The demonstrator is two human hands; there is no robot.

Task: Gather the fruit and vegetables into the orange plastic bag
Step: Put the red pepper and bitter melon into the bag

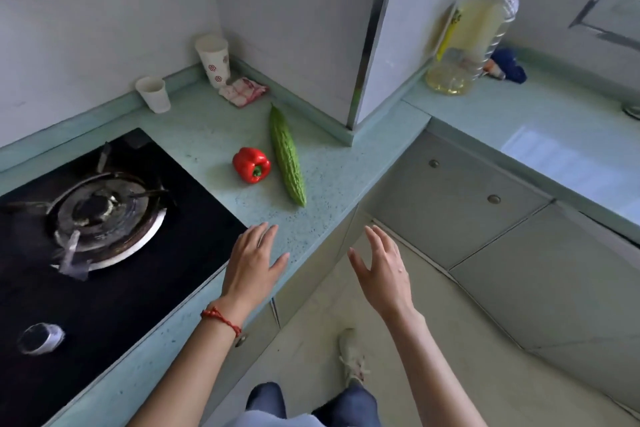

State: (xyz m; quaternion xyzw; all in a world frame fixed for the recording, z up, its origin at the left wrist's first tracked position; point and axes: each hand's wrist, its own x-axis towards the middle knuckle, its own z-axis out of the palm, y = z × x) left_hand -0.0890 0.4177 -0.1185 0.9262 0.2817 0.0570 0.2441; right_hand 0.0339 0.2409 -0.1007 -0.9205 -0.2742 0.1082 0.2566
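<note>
A red bell pepper point(251, 164) lies on the pale green counter point(214, 135), right of the stove. Beside it, to the right, a long green bitter gourd point(287, 156) lies pointing from the back corner toward the front edge. My left hand point(254, 260), with a red string bracelet at the wrist, hovers over the counter's front edge below the pepper, fingers spread and empty. My right hand point(382, 269) is held out past the counter edge over the floor, fingers apart and empty. No orange plastic bag is in view.
A black gas hob point(100, 211) with its burner fills the left. Two paper cups point(213, 59) point(154, 94) and a folded cloth point(242, 91) sit at the back. An oil bottle point(467, 38) and a blue cloth point(509, 66) stand on the right counter. Cabinet doors point(457, 198) lie below.
</note>
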